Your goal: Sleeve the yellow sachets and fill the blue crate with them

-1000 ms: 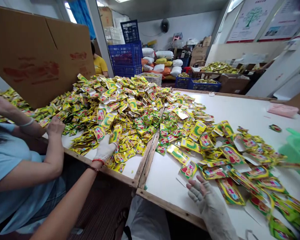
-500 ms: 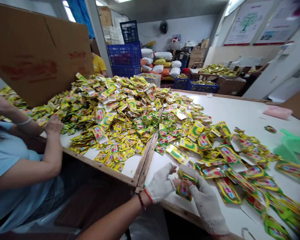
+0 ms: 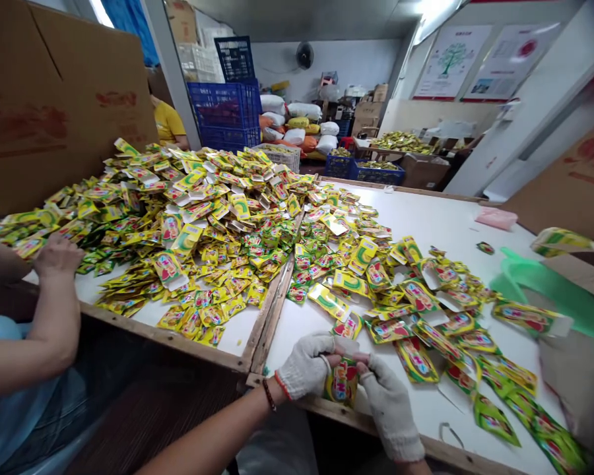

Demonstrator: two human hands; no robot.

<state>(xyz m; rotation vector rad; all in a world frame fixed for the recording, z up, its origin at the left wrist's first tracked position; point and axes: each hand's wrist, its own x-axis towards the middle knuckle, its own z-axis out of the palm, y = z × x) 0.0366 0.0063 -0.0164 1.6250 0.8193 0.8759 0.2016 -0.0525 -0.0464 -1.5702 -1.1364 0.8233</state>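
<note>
Between my two gloved hands, at the table's front edge, is a small printed carton, yellow, green and red, with a pale flap at its top. My left hand pinches its upper left side, thumb and fingers closed. On the other side my right hand grips its upper right corner, fingertips bare beyond the white knit glove. Just beyond my hands lies a loose heap of similar cartons, some with open ends. Small green sachets lie left of them.
A large pile of cartons and sachets covers the left table. Wooden strips edge the tables. A co-worker's hand rests by the pile at left. On the right are a green plastic basket and a cardboard box.
My view has turned to the right. My hands have drawn closer around the carton, which now stands more upright with its pale top flap showing.
</note>
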